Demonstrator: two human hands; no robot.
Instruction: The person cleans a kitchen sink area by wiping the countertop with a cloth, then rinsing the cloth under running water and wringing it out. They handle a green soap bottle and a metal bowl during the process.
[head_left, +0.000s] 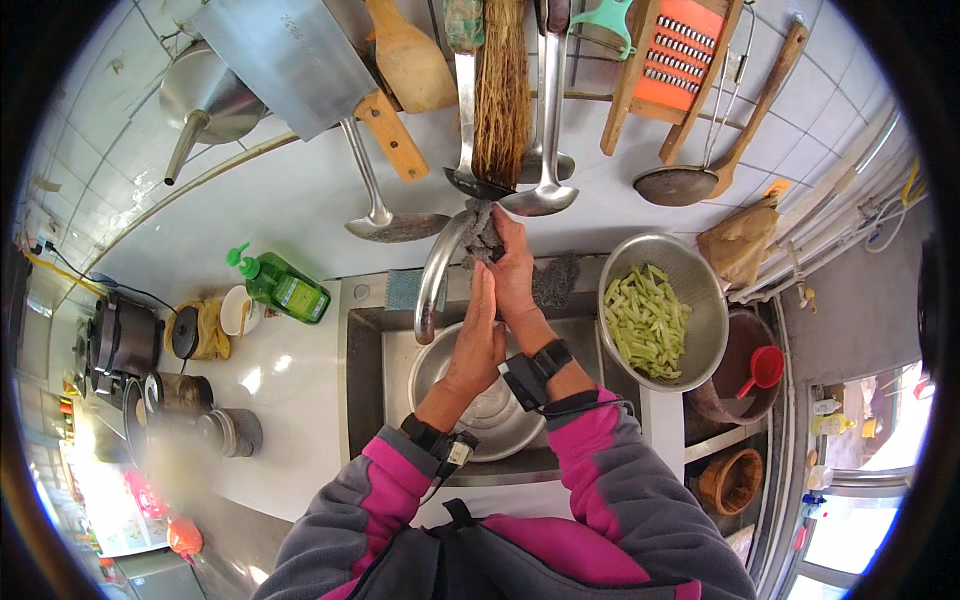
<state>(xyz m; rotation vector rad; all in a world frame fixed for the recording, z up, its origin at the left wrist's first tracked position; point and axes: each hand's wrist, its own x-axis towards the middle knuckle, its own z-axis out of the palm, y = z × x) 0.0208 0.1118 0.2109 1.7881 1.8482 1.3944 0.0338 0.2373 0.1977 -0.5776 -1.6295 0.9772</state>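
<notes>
My right hand (514, 262) is closed on a grey cloth (481, 231) beside the base of the curved metal faucet (442, 262). Just below the cloth, my left hand (472, 341) has its fingers together and extended, its tips close to my right hand; whether it touches the cloth I cannot tell. Beneath both hands, a metal basin (491, 420) sits in the sink (365, 390). A metal colander (716, 330) of cut green vegetable pieces (649, 322) rests at the sink's right edge. A dark scouring pad (555, 280) lies behind the sink.
A green soap bottle (289, 289) and a white bowl (238, 310) stand on the left counter. Ladles (546, 196), a cleaver (289, 60) and a grater (679, 67) hang above. A red dipper (765, 367) lies in a tub at right.
</notes>
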